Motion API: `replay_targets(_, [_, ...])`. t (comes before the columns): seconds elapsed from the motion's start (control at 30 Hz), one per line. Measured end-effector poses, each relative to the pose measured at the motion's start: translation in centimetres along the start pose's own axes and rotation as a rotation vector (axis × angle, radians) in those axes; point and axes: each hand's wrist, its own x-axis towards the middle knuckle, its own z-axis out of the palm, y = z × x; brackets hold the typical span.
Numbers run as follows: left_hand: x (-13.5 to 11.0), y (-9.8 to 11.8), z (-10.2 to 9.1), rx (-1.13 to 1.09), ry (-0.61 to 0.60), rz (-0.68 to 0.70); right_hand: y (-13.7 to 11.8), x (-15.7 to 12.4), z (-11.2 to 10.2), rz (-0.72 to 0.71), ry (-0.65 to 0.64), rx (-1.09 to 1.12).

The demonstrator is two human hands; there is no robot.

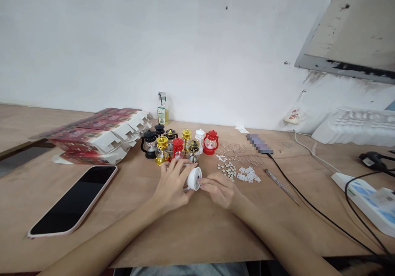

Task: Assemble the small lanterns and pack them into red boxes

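Note:
My left hand (175, 184) is wrapped round a small white lantern (194, 178), tipped on its side so that its round base faces right. At that base, the fingertips of my right hand (220, 188) are pinched together; whatever is between them is too small or hidden to make out. Just beyond my hands stand several miniature lanterns, among them a red lantern (211, 143), a gold lantern (162, 150) and a black lantern (149, 144). To the right lie small round button-like pieces (227, 170), white plastic bits (248, 174) and thin bent wires (240, 154).
Red-and-white boxes (101, 138) are stacked at the left, behind a phone (74, 199). A screwdriver (281, 186), a cabled device (259, 144) and a power strip (367, 202) lie to the right. A bottle (163, 110) stands by the wall.

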Motion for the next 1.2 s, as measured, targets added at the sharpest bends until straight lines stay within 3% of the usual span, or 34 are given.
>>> replay_targets(0.17, [-0.1,0.1,0.1,0.003,-0.017,-0.006,-0.3,0.4,-0.1,-0.044,0.026,0.018])
replay_targets(0.33, [-0.1,0.3,0.0,-0.009,-0.005,-0.012,-0.4,0.2,0.4,0.257,0.127,0.248])
replay_targets(0.43, [-0.1,0.3,-0.1,-0.048,-0.019,-0.051,-0.6,-0.1,0.7,0.327,0.165,0.317])
replay_targets(0.73, [0.3,0.0,-0.1,-0.268,-0.047,-0.242,-1.4,-0.3,1.2,0.28,0.119,0.259])
replay_targets(1.2, [0.2,0.1,0.0,-0.322,-0.035,-0.227,-1.8,0.1,0.8,0.281,0.095,0.142])
